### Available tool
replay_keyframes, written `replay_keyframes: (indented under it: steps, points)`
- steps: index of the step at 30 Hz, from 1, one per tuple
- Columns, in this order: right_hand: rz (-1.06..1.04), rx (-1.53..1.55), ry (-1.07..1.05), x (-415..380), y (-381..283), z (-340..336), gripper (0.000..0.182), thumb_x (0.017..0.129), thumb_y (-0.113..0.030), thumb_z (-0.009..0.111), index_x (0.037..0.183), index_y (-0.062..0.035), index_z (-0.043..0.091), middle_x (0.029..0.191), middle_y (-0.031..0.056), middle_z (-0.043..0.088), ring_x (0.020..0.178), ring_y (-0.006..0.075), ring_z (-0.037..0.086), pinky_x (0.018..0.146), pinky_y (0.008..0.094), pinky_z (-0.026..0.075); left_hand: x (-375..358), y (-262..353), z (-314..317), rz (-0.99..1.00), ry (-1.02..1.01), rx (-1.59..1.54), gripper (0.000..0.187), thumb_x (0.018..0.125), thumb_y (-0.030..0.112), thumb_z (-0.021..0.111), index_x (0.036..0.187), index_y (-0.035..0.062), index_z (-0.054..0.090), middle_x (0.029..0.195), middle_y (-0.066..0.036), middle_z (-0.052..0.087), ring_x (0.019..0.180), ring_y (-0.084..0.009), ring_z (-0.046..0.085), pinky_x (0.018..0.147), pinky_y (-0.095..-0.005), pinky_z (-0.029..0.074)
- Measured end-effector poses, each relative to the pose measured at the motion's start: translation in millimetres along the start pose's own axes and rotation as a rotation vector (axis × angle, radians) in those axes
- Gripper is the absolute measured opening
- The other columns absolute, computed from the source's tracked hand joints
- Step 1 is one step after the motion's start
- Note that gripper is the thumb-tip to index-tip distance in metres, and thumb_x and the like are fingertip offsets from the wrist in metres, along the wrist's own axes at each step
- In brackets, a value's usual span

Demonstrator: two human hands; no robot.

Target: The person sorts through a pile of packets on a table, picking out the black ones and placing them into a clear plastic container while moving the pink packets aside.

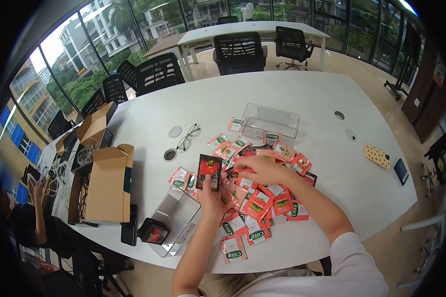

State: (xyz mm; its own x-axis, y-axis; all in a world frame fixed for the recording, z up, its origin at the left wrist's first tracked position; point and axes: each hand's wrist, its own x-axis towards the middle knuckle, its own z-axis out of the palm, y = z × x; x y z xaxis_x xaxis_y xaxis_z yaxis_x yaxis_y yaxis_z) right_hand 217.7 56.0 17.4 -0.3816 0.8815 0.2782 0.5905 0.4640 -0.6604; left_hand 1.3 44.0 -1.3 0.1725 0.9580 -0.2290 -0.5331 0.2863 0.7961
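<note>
My left hand (210, 200) is closed around a black sachet with a red panel (209, 171), held upright over the table. Just to its right, my right hand (260, 168) reaches over a loose pile of red and pink Cozy sachets (257, 204). Its fingers are bent together at the pile, and I cannot make out what is between them. A few black sachets show among the red ones. Left of my left forearm is a clear plastic box (183, 205) with a stack of black sachets (153, 231) at its near end. Behind the pile stands another clear box (282, 119).
Eyeglasses (188, 137) lie near a round cable hole (170, 155). Open cardboard boxes (106, 185) with cables stand at the left. A dotted yellow case (377, 156) and a phone (401, 171) are at the right. Another person's hand (36, 190) shows at far left.
</note>
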Motion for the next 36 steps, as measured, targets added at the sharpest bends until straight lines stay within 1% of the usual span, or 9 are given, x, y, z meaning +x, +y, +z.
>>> replay_keyframes:
  steps: [1, 5, 8, 14, 18, 24, 30, 34, 36]
  points:
    - [-0.083, -0.096, -0.083, 0.1, 1.7, 1.1, 0.027, 0.090, -0.021, 0.064, 0.110, -0.0032, 0.064, 0.098, 0.0117, 0.071, 0.092, 0.0279, 0.068, 0.078, 0.0420, 0.054, 5.8, -7.0, -8.6, 0.008, -0.024, -0.045, 0.044, 0.101, 0.039, 0.045, 0.124, 0.0035, 0.059, 0.105, -0.005, 0.070, 0.093, -0.0142, 0.066, 0.076, -0.0271, 0.054]
    - [0.344, -0.312, -0.119, 2.2, -23.9, -20.8, 0.027, 0.087, -0.016, 0.062, 0.112, -0.0057, 0.067, 0.083, 0.0166, 0.071, 0.085, 0.0336, 0.069, 0.087, 0.0449, 0.048, 2.1, -3.7, -10.3, 0.005, 0.013, -0.169, 0.050, 0.103, 0.046, 0.037, 0.126, 0.0068, 0.059, 0.115, -0.007, 0.069, 0.099, -0.0149, 0.065, 0.085, -0.0304, 0.051]
    - [0.447, -0.490, -0.139, 6.5, -20.6, -22.0, 0.033, 0.086, -0.016, 0.063, 0.118, -0.0072, 0.065, 0.096, 0.0159, 0.071, 0.094, 0.0312, 0.068, 0.088, 0.0473, 0.046, -3.6, 2.1, 1.2, 0.015, 0.010, -0.206, 0.054, 0.103, 0.051, 0.036, 0.123, 0.0055, 0.058, 0.109, -0.008, 0.068, 0.094, -0.0186, 0.063, 0.085, -0.0335, 0.051]
    - [0.124, -0.357, -0.122, 0.3, -9.4, -2.9, 0.054, 0.081, -0.018, 0.070, 0.133, -0.0098, 0.056, 0.131, 0.0152, 0.058, 0.124, 0.0314, 0.051, 0.105, 0.0462, 0.035, 6.5, -10.9, -19.4, -0.027, -0.116, -0.200, 0.036, 0.104, 0.036, 0.042, 0.116, 0.0052, 0.058, 0.106, -0.009, 0.067, 0.084, -0.0195, 0.062, 0.074, -0.0311, 0.050]
    - [0.119, -0.424, -0.142, 3.1, 0.0, -1.3, 0.055, 0.080, -0.019, 0.073, 0.132, -0.0092, 0.057, 0.119, 0.0129, 0.059, 0.120, 0.0312, 0.052, 0.104, 0.0444, 0.036, -6.5, 2.3, -2.3, -0.070, -0.128, -0.247, 0.023, 0.100, 0.020, 0.050, 0.115, 0.0023, 0.054, 0.108, -0.013, 0.067, 0.095, -0.0227, 0.067, 0.083, -0.0320, 0.057]
    - [0.201, -0.211, -0.032, 5.0, -2.9, -21.9, 0.034, 0.078, -0.013, 0.075, 0.110, -0.0047, 0.066, 0.097, 0.0103, 0.063, 0.097, 0.0233, 0.062, 0.084, 0.0357, 0.049, -10.1, 4.3, 0.1, -0.024, -0.162, -0.253, 0.025, 0.098, 0.021, 0.056, 0.116, 0.0040, 0.053, 0.115, -0.010, 0.065, 0.102, -0.0229, 0.067, 0.086, -0.0319, 0.059]
    - [0.236, 0.184, 0.379, 7.5, -14.6, -41.3, 0.018, 0.085, -0.010, 0.073, 0.095, 0.0024, 0.064, 0.083, 0.0046, 0.068, 0.076, 0.0118, 0.060, 0.072, 0.0291, 0.050, -5.9, 3.5, -9.8, -0.132, -0.205, -0.254, 0.027, 0.097, 0.016, 0.060, 0.121, 0.0071, 0.051, 0.117, -0.008, 0.066, 0.110, -0.0242, 0.065, 0.092, -0.0387, 0.058]
    - [0.373, 0.619, 0.311, 3.4, -32.6, -40.9, 0.015, 0.094, -0.013, 0.067, 0.092, 0.0010, 0.063, 0.079, -0.0005, 0.067, 0.070, 0.0038, 0.054, 0.062, 0.0232, 0.043, -12.1, 3.9, 0.1, -0.080, -0.232, -0.258, 0.030, 0.098, 0.021, 0.057, 0.123, 0.0060, 0.049, 0.123, -0.010, 0.064, 0.110, -0.0242, 0.066, 0.094, -0.0396, 0.058]
    - [0.398, 0.455, 0.238, 3.3, -51.0, -36.8, 0.019, 0.094, -0.018, 0.067, 0.088, -0.0003, 0.064, 0.074, -0.0018, 0.066, 0.065, 0.0039, 0.054, 0.057, 0.0240, 0.042, -14.3, 3.3, 3.0, -0.070, -0.249, -0.252, 0.031, 0.098, 0.020, 0.056, 0.125, 0.0064, 0.049, 0.123, -0.009, 0.064, 0.110, -0.0230, 0.066, 0.093, -0.0389, 0.058]
